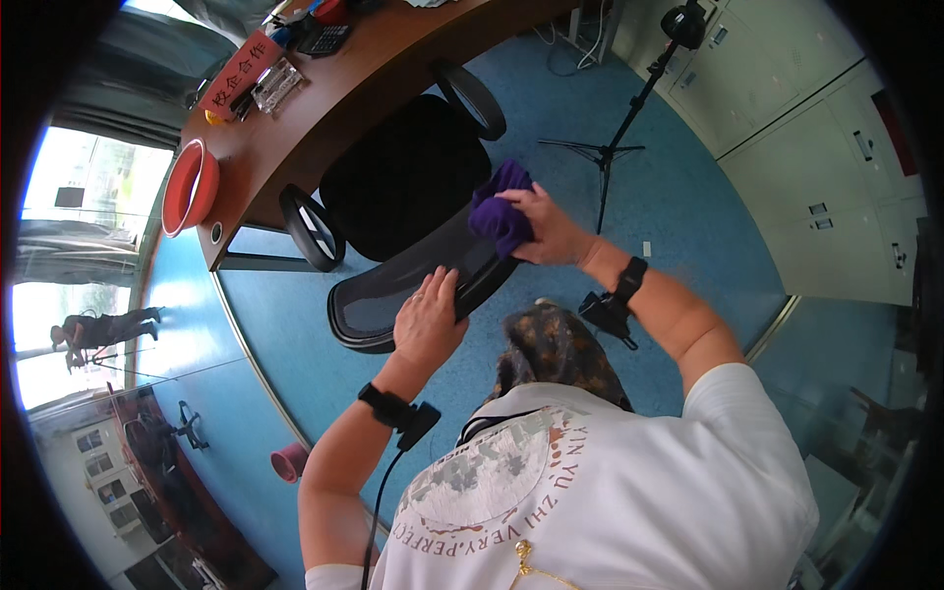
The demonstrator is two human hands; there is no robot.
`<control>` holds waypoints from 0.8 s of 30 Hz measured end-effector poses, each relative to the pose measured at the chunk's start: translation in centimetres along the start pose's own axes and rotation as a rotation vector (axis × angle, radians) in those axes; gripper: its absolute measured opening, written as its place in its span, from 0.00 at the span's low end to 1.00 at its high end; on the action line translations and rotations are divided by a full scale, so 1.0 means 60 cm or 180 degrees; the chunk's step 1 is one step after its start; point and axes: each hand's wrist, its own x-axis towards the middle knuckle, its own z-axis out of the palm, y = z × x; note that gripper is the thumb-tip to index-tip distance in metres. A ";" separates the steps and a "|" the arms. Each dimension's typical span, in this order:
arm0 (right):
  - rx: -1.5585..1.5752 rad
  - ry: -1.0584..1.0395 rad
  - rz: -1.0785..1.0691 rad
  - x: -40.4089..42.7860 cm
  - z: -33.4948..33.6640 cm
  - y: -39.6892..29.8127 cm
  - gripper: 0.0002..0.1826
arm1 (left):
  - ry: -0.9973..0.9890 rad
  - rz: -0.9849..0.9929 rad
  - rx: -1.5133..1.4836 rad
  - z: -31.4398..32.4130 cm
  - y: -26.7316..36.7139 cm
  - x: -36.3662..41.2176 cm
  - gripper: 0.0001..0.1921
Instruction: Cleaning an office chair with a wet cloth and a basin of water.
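Observation:
A black office chair stands at a brown desk, its seat (pixel 405 177) towards the desk and its mesh backrest (pixel 398 299) nearest me. My right hand (pixel 542 225) holds a bunched purple cloth (pixel 503 210) against the right part of the backrest's upper side. Flat on the middle of the backrest, close to its near edge, rests my left hand (pixel 431 317) with nothing in it. The chair's armrests (pixel 313 227) stick out on both sides of the seat. Both my wrists carry black strapped devices.
On the wooden desk (pixel 324 110) are a red basin (pixel 190 188), a red sign with writing, a calculator (pixel 324 40) and a clear glass holder. A black tripod (pixel 606 151) stands right, before pale metal cabinets (pixel 804 162). A pink bin (pixel 290 462) is lower left; a person (pixel 103 333) stands far left.

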 end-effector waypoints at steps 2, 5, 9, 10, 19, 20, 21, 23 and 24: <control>0.0410 0.0066 0.0217 -0.015 0.020 0.027 0.20 | -0.0091 -0.0021 0.0006 -0.007 0.003 -0.001 0.30; 0.1139 0.0075 0.0582 -0.009 0.046 0.090 0.18 | -0.0036 -0.0063 0.0057 -0.005 0.002 0.003 0.29; 0.1989 -0.0545 0.1892 -0.002 0.077 0.203 0.19 | 0.0234 0.0046 0.0070 0.001 0.014 0.003 0.28; 0.2038 -0.0779 0.2196 0.008 0.088 0.222 0.20 | 0.0281 0.0033 0.0039 -0.003 0.013 -0.004 0.31; 0.1024 -0.3684 0.1338 0.114 0.116 0.272 0.25 | 0.0344 -0.0410 0.0399 0.004 -0.006 -0.020 0.35; 0.0896 -0.3777 0.1102 0.122 0.113 0.259 0.25 | 0.0489 -0.0431 0.0405 0.008 -0.013 -0.022 0.38; 0.0764 -0.3880 0.0890 0.130 0.099 0.225 0.26 | 0.0514 -0.0475 0.0374 0.012 -0.012 -0.021 0.38; 0.0680 -0.4112 0.0299 0.144 0.081 0.160 0.25 | 0.0862 -0.0463 0.0522 0.008 -0.009 -0.017 0.39; 0.0702 -0.4301 0.0178 0.145 0.086 0.126 0.25 | 0.0860 -0.0472 0.0603 0.011 -0.010 -0.020 0.40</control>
